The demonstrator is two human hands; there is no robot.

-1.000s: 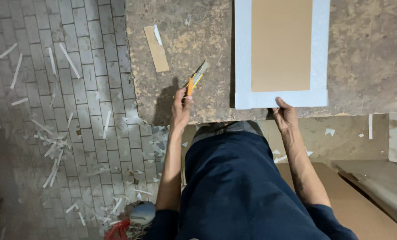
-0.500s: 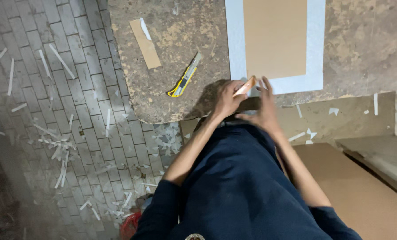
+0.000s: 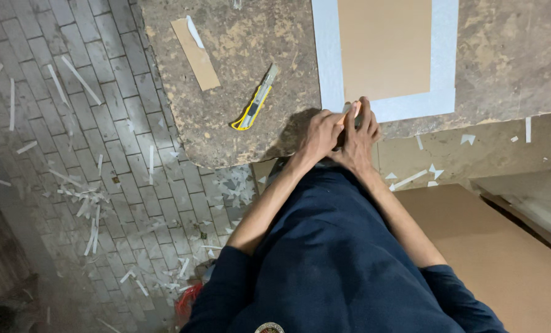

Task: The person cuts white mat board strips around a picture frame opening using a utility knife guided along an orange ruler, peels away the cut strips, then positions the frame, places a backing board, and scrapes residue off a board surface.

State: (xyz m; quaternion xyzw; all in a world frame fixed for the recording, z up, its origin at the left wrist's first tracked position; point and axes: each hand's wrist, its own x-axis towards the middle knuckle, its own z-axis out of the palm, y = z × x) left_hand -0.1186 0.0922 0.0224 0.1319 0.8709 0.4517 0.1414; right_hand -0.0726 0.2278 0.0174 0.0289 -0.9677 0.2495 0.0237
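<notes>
Both hands meet at near edge of white sheet [image 3: 331, 74], brown board [image 3: 384, 46] lying on it. Left hand [image 3: 320, 132] curled, fingers pinching sheet margin; right hand [image 3: 358, 132] curled beside it, touching; its grip hidden. Sheet likely thin, light, floppy, creases easily: best taken at bare margin. Knife [image 3: 255, 100] lies apart on bench [image 3: 244, 148], left of hands.

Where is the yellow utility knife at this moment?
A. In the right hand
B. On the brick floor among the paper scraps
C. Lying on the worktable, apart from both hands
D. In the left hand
C. The yellow utility knife lies flat on the worktable, apart from the hands; the left hand and the right hand are together at the near edge of the white sheet, away from the knife.
</notes>
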